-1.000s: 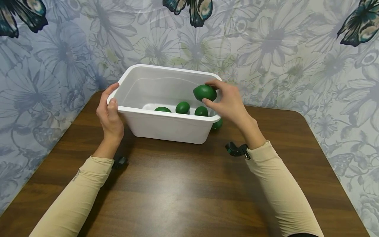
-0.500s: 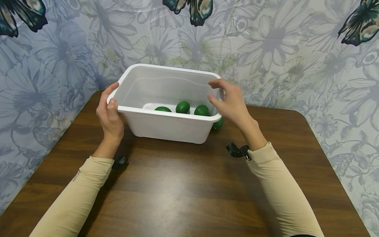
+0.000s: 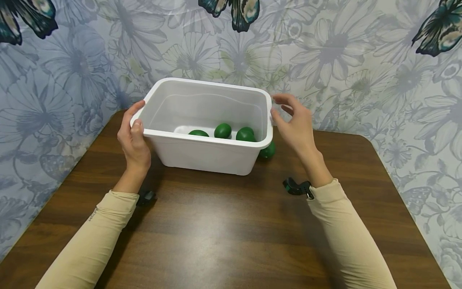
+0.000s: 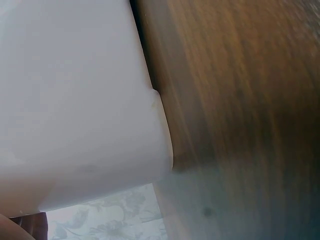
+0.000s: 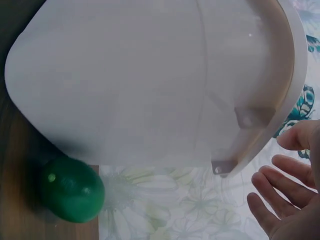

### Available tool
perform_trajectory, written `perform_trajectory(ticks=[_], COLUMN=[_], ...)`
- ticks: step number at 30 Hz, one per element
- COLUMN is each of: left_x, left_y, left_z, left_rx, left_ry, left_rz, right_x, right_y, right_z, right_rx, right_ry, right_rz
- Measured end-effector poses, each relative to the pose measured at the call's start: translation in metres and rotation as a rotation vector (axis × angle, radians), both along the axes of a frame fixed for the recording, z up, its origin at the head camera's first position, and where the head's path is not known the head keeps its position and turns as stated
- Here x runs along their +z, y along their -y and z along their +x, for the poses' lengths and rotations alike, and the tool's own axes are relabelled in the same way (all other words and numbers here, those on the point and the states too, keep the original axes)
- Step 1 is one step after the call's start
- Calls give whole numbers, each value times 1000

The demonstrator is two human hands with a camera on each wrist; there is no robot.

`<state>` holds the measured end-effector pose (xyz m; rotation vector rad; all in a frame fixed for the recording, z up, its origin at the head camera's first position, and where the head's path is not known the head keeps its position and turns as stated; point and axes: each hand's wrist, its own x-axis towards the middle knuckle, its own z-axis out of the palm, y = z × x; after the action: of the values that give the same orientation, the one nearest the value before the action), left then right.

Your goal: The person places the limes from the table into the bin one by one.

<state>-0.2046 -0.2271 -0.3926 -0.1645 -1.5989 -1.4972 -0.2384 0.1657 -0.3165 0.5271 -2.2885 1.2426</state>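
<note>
A white plastic bin (image 3: 202, 154) stands on the table. Inside it lie three dark green avocados, one on the left (image 3: 198, 133), one in the middle (image 3: 222, 131) and one on the right (image 3: 246, 134). My left hand (image 3: 135, 138) grips the bin's left end, thumb over the rim. At the right end, my right hand (image 3: 296, 124) is beside the rim with loosely bent fingers and nothing in them; whether a fingertip touches the rim I cannot tell. Another avocado (image 5: 72, 190) sits on the table below, against or close to the bin's right wall, partly hidden in the head view.
The brown wooden table (image 3: 216, 233) extends toward me in front of the bin. Behind it hangs a floral cloth (image 3: 325, 60) with butterflies. A black wrist mount (image 3: 297, 187) sits at my right cuff.
My right hand let go of an avocado inside the bin, then drew back rightward past the rim. The avocado outside shifted slightly right. My left hand stayed still on the bin.
</note>
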Motion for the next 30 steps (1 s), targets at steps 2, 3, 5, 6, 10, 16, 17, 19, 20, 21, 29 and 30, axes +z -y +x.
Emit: perform_trajectory(ticks=[2, 3, 5, 6, 10, 16, 17, 19, 20, 21, 29, 30], left_x=[0, 0, -1, -1, -2, -2, -2, -2, -2, -2, -2, -2], left_y=[0, 0, 1, 1, 1, 2, 2, 2, 2, 2, 2, 2], left_z=[0, 0, -1, -1, -1, -2, -2, -2, -3, -3, -3, -3], left_rx=[2, 2, 0, -1, -9, -10, -9, -11, -12, -12, -14, -15], left_ry=[2, 1, 1, 1, -1, -3, -3, -6, -9, -12, -22, -21], left_rz=[-2, -2, -4, -3, 0, -2, -3, -2, -1, 0, 1, 1], right_x=[-2, -3, -5, -6, -12, -22, -23, -27, -29, -32, -55, -58], right_y=[-3, -4, -6, -8, -13, -22, -23, -26, -26, -27, -31, -31], right_z=[0, 0, 1, 1, 2, 0, -1, -2, -2, -3, -6, -6], right_rx=[-7, -11, -16, -18, -18, -24, -25, -27, -25, -24, -22, -21], right_ry=[-5, -6, -10, -8, 4, 47, 54, 70, 79, 88, 175, 189], right_rz=[-6, -5, 0, 2, 16, 12, 11, 16, 16, 20, 73, 81])
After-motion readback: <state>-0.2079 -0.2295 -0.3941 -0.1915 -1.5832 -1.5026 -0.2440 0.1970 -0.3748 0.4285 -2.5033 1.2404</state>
